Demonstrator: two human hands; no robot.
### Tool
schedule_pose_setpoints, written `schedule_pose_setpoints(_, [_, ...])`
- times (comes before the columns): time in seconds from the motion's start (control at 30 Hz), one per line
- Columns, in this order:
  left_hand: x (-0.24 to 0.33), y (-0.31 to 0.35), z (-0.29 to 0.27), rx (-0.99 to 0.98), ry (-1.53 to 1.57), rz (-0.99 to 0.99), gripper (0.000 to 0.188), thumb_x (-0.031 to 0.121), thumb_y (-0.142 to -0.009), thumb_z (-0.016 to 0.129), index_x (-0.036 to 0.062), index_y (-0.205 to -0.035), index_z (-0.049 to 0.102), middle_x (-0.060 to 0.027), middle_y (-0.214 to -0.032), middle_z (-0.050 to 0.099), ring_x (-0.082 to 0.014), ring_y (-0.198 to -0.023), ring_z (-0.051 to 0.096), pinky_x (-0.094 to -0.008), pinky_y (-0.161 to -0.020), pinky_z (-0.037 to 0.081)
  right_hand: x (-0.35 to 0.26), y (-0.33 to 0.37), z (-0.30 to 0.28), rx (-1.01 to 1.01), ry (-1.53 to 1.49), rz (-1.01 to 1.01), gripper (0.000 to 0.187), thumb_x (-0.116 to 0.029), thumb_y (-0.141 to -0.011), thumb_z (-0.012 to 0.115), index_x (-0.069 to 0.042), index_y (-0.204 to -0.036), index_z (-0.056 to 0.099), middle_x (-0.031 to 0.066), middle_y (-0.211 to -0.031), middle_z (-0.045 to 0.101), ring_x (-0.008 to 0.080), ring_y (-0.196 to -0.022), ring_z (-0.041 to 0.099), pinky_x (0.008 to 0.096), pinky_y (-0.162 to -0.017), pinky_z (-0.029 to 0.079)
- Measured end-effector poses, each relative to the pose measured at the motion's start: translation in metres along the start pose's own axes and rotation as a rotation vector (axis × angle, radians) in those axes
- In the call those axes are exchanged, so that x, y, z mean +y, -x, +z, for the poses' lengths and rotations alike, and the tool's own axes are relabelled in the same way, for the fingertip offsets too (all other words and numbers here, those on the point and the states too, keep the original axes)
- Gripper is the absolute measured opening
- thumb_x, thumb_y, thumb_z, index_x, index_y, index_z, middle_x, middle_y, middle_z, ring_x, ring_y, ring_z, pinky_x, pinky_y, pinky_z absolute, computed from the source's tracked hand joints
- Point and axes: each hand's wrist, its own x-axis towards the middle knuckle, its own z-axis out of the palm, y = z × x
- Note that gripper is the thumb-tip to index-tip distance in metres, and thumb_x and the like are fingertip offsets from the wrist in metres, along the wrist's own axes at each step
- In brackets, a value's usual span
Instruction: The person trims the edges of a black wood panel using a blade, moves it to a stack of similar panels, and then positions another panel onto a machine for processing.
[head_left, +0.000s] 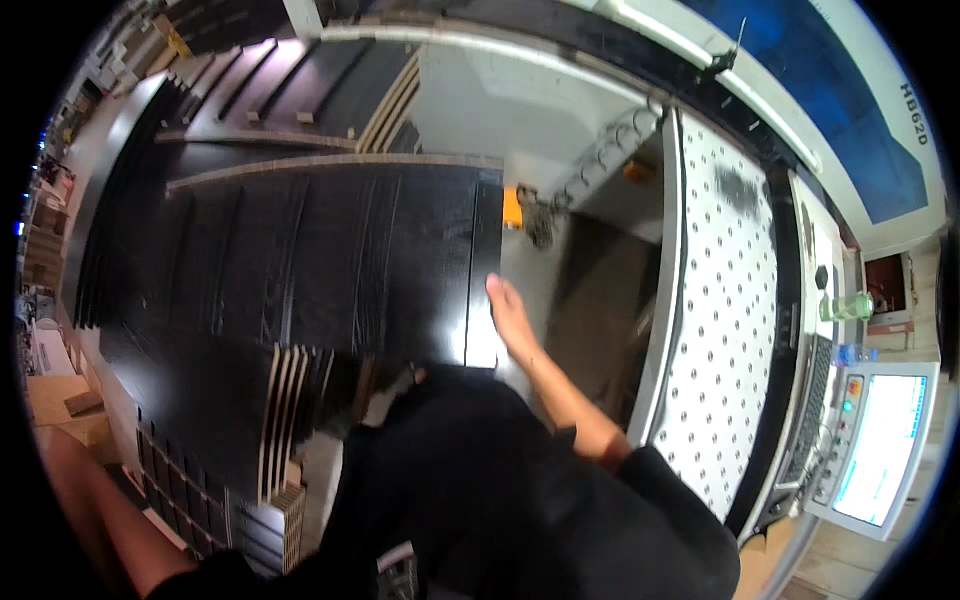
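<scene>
Below the middle of the head view, my right hand [509,312] is at the right edge of a narrow black strip [484,265]. Its thumb and fingers close on that edge, with the fingertips partly hidden. The strip lies along the right end of a wide black board [430,235]. Several more black strips [295,260] rest across the board, roughly parallel. My left forearm reaches in at the lower left, and the dark rim of the picture cuts off the hand.
Stacked dark panels [285,420] with pale edges stand at the lower left. To the right are a white perforated machine bed [720,300] and a control screen [880,450] beside a keyboard [808,410]. A coiled cable [600,150] hangs near a yellow part [512,208].
</scene>
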Motion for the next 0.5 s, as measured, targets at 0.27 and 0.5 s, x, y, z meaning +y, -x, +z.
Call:
schedule_pose_setpoints(0.27, [0.004,0.002,0.009,-0.035,-0.041,-0.052,0.035,0.020,-0.086,0.072,0.0016,-0.115,0.070,-0.0178,-0.114,0.069,-0.0345,-0.109,0.063,-0.0435,-0.095,0.050,-0.006,0.002,-0.006,-0.072,-0.038,0.047,0.048,-0.049,-0.108,0.049,-0.010,-0.080,0.044,-0.0034,-0.072,0.037,0.0086,-0.070,0.036,0.0304,-0.062,0.036])
schedule_pose_setpoints(0.5, [0.019,0.017,-0.024,-0.043,-0.125,-0.101,0.037,0.020,-0.086,0.073,0.0013,-0.117,0.069,-0.0189,-0.117,0.068,-0.0362,-0.112,0.062,-0.0448,-0.098,0.049,-0.018,0.012,-0.009,-0.104,-0.106,0.162,0.042,-0.046,-0.107,0.053,-0.007,-0.097,0.061,-0.0053,-0.089,0.050,0.0077,-0.087,0.045,0.0253,-0.079,0.040])
